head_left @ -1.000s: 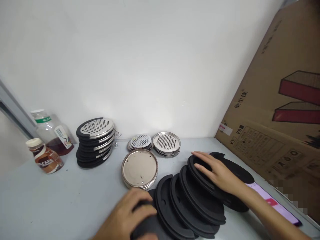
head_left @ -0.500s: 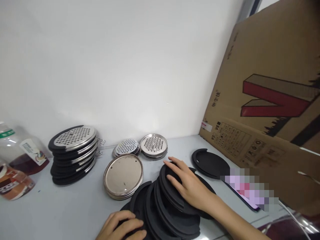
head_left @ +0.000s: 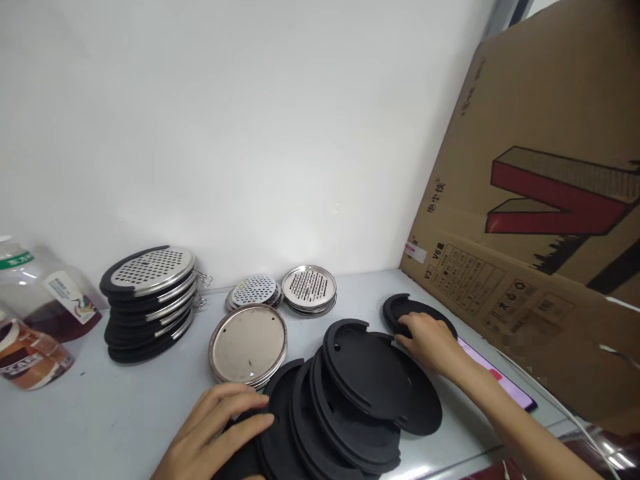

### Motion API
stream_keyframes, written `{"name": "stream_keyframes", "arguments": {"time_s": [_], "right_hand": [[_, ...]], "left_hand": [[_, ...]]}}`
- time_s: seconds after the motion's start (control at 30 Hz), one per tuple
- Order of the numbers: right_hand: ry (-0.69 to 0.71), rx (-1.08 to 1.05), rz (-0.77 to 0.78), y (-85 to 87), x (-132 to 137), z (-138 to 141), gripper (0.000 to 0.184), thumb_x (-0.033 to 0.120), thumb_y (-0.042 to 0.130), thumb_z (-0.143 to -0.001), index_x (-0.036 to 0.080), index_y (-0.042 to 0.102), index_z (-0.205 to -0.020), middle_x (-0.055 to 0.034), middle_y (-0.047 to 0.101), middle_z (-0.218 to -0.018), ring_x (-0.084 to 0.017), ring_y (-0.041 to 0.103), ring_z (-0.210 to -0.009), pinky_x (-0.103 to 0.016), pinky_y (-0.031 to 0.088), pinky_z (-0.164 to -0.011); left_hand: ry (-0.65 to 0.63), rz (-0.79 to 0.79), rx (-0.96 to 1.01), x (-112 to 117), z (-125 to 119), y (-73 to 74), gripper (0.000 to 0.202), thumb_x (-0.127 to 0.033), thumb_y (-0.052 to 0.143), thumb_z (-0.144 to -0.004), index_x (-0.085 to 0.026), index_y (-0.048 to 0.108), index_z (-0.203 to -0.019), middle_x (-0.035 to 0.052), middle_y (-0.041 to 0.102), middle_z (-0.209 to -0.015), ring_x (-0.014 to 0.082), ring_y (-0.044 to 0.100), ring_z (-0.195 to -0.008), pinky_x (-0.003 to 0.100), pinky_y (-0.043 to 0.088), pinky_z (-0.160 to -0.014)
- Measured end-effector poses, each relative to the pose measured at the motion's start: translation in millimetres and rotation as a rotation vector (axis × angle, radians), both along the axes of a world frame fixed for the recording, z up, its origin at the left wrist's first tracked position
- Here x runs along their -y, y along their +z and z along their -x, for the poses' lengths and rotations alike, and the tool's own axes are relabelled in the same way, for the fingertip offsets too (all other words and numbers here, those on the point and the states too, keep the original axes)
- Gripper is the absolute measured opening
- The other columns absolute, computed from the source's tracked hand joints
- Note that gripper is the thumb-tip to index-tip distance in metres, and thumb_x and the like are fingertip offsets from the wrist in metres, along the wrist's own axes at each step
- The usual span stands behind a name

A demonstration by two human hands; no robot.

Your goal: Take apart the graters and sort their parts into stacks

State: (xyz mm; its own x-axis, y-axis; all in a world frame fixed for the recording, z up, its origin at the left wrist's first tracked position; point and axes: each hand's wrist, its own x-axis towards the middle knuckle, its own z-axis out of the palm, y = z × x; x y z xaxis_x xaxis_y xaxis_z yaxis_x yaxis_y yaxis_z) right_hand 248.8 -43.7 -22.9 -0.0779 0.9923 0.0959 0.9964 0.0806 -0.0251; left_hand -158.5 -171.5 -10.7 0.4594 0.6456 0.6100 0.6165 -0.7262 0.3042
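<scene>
Lightly — fingers spread, not gripping — the right hand lies on a black notched disc at the far side of the bench, while the curled left hand steadies the fanned stack of discs.

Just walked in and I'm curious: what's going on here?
A person is handling black round pads, fanned in an overlapping row on a grey counter. The left hand is at the row's near end, and the right hand lies on a separate pad beyond it. Perforated steel discs sit stacked behind.
</scene>
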Motion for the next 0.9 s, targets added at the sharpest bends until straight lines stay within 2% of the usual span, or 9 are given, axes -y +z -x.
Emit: {"name": "stream_keyframes", "arguments": {"time_s": [0.07, 0.17, 0.27, 0.33, 0.43, 0.53, 0.63, 0.73, 0.9], "right_hand": [[0.023, -0.109, -0.136, 20.5, 1.0, 2.4, 0.023, 0.023, 0.060, -0.081, 0.015, 0.071, -0.098, -0.0150, 0.070, -0.096, -0.034, 0.062, -0.097, -0.042, 0.047, -0.081], [0.117, -0.472, -0.317, 70.4, 1.1, 10.1, 0.027, 0.036, 0.058, -0.085, 0.020, 0.070, -0.104, -0.0114, 0.070, -0.099, -0.029, 0.064, -0.090, -0.039, 0.048, -0.079], [0.246, -0.939, -0.242, 114.1, -2.8, 32.3, 0.033, 0.049, 0.057, -0.088, 0.024, 0.069, -0.106, -0.0062, 0.072, -0.094, -0.025, 0.065, -0.084, -0.035, 0.050, -0.073], [0.337, -1.234, -0.133, 127.8, -7.8, 56.4, 0.039, 0.052, 0.058, -0.087, 0.024, 0.068, -0.111, -0.0057, 0.072, -0.094, -0.024, 0.066, -0.087, -0.034, 0.052, -0.074], [0.440, -1.513, 0.080, 127.4, -14.4, 97.4, 0.045, 0.053, 0.061, -0.084, 0.020, 0.068, -0.114, -0.0079, 0.073, -0.096, -0.024, 0.067, -0.089, -0.034, 0.053, -0.076], [0.501, -1.559, 0.233, 118.9, -14.7, 129.2, 0.042, 0.049, 0.066, -0.083, 0.018, 0.070, -0.110, -0.0082, 0.074, -0.099, -0.022, 0.068, -0.090, -0.032, 0.053, -0.079], [0.504, -1.600, 0.284, 115.0, -9.3, 144.8, 0.039, 0.047, 0.066, -0.084, 0.021, 0.069, -0.113, -0.0074, 0.073, -0.103, -0.019, 0.068, -0.090, -0.028, 0.054, -0.077], [0.484, -1.691, 0.289, 114.7, 1.4, 148.5, 0.044, 0.046, 0.065, -0.085, 0.024, 0.062, -0.123, -0.0077, 0.071, -0.110, -0.019, 0.068, -0.092, -0.028, 0.055, -0.076], [0.667, -1.586, 0.517, 108.2, 31.9, 150.1, 0.047, 0.035, 0.071, -0.083, 0.021, 0.059, -0.125, -0.0065, 0.072, -0.100, -0.018, 0.070, -0.078, -0.034, 0.059, -0.074]], "left_hand": [[0.000, -0.025, 0.001, -4.4, 1.9, 11.6, 0.035, -0.032, 0.068, -0.083, -0.030, 0.064, -0.118, 0.0066, 0.068, -0.115, 0.0245, 0.059, -0.112, 0.032, 0.052, -0.093], [0.054, -0.017, 0.028, -13.7, 0.6, 33.0, 0.035, -0.024, 0.065, -0.083, -0.032, 0.063, -0.117, 0.0041, 0.067, -0.115, 0.0226, 0.061, -0.108, 0.033, 0.051, -0.095], [0.177, 0.058, 0.153, -31.6, -9.1, 59.2, 0.029, -0.026, 0.062, -0.086, -0.035, 0.063, -0.114, 0.0013, 0.065, -0.117, 0.0218, 0.061, -0.109, 0.035, 0.049, -0.099], [0.233, 0.142, 0.287, -49.5, -18.9, 77.2, 0.029, -0.031, 0.063, -0.087, -0.035, 0.063, -0.116, 0.0018, 0.063, -0.121, 0.0230, 0.060, -0.113, 0.037, 0.048, -0.100], [0.217, 0.308, 0.528, -79.0, -32.6, 101.3, 0.051, -0.038, 0.067, -0.083, -0.030, 0.053, -0.132, 0.0070, 0.056, -0.133, 0.0265, 0.056, -0.120, 0.038, 0.051, -0.096], [0.034, 0.592, 0.618, -99.8, -42.3, 117.9, 0.070, -0.038, 0.072, -0.079, -0.027, 0.044, -0.143, 0.0109, 0.055, -0.137, 0.0292, 0.056, -0.121, 0.037, 0.051, -0.094], [-0.123, 0.809, 0.602, -107.1, -51.2, 124.3, 0.056, -0.034, 0.076, -0.075, -0.020, 0.061, -0.128, 0.0110, 0.067, -0.121, 0.0289, 0.063, -0.110, 0.037, 0.052, -0.092], [-0.101, 0.776, 0.845, -104.1, -59.2, 122.2, 0.041, -0.035, 0.074, -0.077, -0.016, 0.068, -0.113, 0.0098, 0.072, -0.107, 0.0275, 0.067, -0.100, 0.037, 0.054, -0.086], [0.018, 0.642, 1.175, -84.2, -52.6, 109.3, 0.040, -0.036, 0.072, -0.078, -0.019, 0.065, -0.114, 0.0073, 0.073, -0.107, 0.0267, 0.068, -0.101, 0.036, 0.056, -0.086]]}}
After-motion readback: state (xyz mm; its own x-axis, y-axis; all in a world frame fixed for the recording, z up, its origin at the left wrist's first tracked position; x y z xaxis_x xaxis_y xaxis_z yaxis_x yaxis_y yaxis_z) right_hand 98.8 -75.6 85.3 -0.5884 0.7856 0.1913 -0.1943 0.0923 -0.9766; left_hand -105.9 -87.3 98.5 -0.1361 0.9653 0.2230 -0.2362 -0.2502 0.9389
